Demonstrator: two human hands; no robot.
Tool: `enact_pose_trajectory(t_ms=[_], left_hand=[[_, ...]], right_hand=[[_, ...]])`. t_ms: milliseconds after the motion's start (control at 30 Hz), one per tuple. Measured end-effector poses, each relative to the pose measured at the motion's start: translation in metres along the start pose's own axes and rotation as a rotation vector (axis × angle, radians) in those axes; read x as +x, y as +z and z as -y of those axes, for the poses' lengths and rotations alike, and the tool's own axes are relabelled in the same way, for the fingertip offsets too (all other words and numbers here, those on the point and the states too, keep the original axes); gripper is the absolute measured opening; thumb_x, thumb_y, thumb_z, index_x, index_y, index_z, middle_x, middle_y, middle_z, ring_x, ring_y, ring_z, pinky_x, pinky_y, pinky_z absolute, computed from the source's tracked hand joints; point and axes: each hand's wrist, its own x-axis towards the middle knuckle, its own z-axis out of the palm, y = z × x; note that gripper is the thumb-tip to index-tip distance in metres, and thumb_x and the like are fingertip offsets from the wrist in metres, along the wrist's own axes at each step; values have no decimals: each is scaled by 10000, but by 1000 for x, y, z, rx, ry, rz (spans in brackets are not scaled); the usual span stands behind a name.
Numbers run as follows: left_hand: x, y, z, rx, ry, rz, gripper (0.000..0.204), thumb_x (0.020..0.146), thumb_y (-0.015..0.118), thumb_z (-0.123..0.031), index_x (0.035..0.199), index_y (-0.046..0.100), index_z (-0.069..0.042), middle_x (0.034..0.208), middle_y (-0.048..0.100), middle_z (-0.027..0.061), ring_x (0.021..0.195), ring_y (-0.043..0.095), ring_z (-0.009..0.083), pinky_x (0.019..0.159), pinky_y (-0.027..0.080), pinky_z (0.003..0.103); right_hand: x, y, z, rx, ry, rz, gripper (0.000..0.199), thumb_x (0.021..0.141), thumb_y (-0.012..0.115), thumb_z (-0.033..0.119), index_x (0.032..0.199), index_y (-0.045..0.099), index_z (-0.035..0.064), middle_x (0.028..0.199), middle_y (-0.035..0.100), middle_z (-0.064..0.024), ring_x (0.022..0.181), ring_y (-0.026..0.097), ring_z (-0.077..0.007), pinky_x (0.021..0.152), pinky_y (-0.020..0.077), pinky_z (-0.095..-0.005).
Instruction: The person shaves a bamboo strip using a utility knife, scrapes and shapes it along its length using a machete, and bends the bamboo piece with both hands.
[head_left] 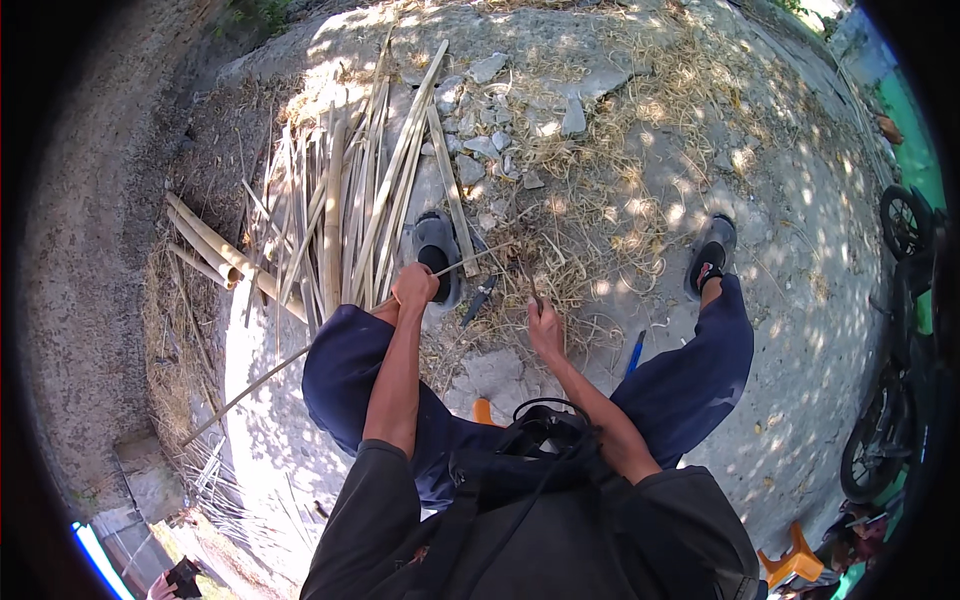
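Note:
My left hand (415, 285) is closed around a long thin bamboo strip (250, 390) that slants from the lower left, across my left knee, to a tip near my left foot. My right hand (546, 328) reaches down between my knees to the straw-like shavings (575, 285) on the ground. A thin sliver shows at its fingertips, but I cannot tell whether the hand grips it. A dark-handled knife (480, 298) lies on the ground between the two hands, touched by neither.
A pile of split bamboo strips (340, 195) lies ahead on the left, with whole bamboo poles (215, 255) beside it. Loose stones (480, 140) lie beyond. A blue pen-like object (635, 352) rests by my right leg. A motorbike (900, 330) stands on the right and an orange stool (790, 562) at the lower right.

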Motion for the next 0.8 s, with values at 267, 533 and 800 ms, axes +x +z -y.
enact_pose_trajectory(t_ms=[267, 533, 800], left_hand=[[3, -6, -27, -66, -10, 105, 269, 797, 581, -189, 910, 823, -147, 689, 760, 63, 706, 765, 217, 711, 579, 361], [0, -24, -26, -56, 65, 138, 270, 796, 588, -201, 922, 822, -150, 736, 770, 85, 728, 770, 250, 716, 587, 396], [-11, -37, -35, -30, 196, 9, 227, 825, 642, -170, 953, 829, -170, 916, 765, 205, 861, 750, 392, 784, 599, 511]], right_hand=[[-5, 4, -57, -28, -20, -18, 453, 1057, 527, 430, 1084, 621, -12, 811, 668, -245, 792, 660, -455, 725, 492, -512], [8, 3, -73, 11, 15, 36, 452, 1068, 504, 436, 1013, 633, 7, 708, 617, -108, 630, 644, -238, 614, 507, -422], [-1, -24, 14, 221, 262, -24, 436, 1039, 567, 411, 998, 595, -22, 688, 582, -211, 664, 633, -386, 664, 500, -487]])
